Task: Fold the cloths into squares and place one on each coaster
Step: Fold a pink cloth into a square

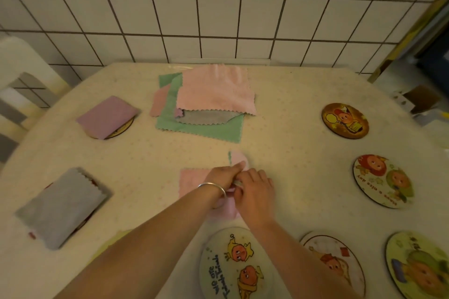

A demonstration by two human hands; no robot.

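A pink cloth (192, 181) lies in the middle of the table under both my hands. My left hand (224, 175) and my right hand (255, 189) meet over it and pinch its edge, part of the cloth sticking up behind the fingers. A pile of unfolded cloths (209, 99), pink on top with grey and green below, sits further back. A folded purple cloth (107, 114) covers a coaster at the far left. A folded grey cloth (63, 206) covers another at the near left. Bare picture coasters lie at the right (345, 120), (381, 181) and near me (233, 267).
The table (286, 143) has a cream cover and stands against a white tiled wall (218, 7). Two more coasters (335, 262), (418, 264) lie at the near right. A white chair (21, 73) stands at the left. Clutter shows past the table's right edge.
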